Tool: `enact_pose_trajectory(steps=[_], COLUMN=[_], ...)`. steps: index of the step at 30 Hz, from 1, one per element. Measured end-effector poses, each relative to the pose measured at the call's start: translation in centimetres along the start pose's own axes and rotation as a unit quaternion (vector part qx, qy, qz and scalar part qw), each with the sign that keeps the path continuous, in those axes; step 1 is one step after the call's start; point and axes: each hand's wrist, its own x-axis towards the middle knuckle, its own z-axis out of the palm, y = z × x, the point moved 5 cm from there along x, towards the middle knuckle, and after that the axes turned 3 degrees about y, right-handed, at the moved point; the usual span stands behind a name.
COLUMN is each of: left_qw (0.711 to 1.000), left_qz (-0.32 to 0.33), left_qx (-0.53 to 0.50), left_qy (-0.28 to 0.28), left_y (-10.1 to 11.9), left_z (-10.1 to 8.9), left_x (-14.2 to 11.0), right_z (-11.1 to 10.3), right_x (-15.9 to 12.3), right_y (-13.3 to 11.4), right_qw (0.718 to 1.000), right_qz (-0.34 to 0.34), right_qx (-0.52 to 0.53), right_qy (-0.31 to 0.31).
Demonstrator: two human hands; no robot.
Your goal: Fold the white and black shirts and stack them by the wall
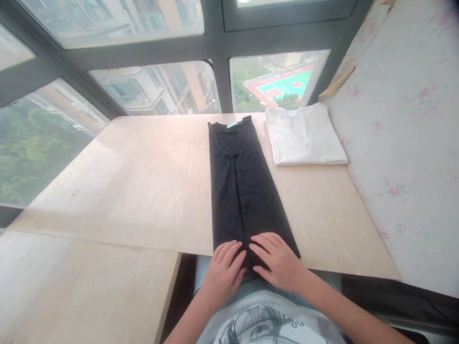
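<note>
A black garment (247,186) with a scooped neckline and a small pale label lies lengthwise on the wooden tabletop (154,181). Its sides are folded in and meet along a seam down the middle, and the neck end points to the window. My left hand (225,270) rests on the lower left part of the garment near the table's front edge, fingers stretched out. Opposite it, my right hand (278,260) lies on the lower right part, fingers spread. Neither hand grips the cloth. The bottom hem is partly hidden by my hands.
A folded white cloth (304,136) lies at the back right, beside the garment. Windows with dark frames (143,53) rise behind the table. On the right stands a wall with flowered paper (405,157). A second wooden surface (82,286) adjoins at the front left.
</note>
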Motion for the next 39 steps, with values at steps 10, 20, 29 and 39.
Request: enact_pose_trajectory(steps=[10, 20, 29, 39], left_qw=[0.994, 0.990, 0.997, 0.997], left_qz=[-0.073, -0.109, -0.038, -0.036], left_qx=[-0.076, -0.086, 0.001, -0.003], left_qy=[0.023, 0.033, -0.069, -0.065], left_y=[-0.2, -0.5, -0.2, -4.8], left_z=[0.4, 0.7, 1.3, 1.1], left_x=[0.4, 1.5, 1.2, 4.5], right_z=[0.0, -0.6, 0.5, 0.8], right_x=[-0.7, -1.1, -0.7, 3.9], right_y=[0.9, 1.8, 1.8, 4.6], right_qw=[0.997, 0.991, 0.993, 0.998], right_qz=[0.052, 0.095, 0.105, 0.046], right_qx=[0.051, 0.088, 0.054, 0.020], right_qy=[0.027, 0.022, 0.006, 0.026])
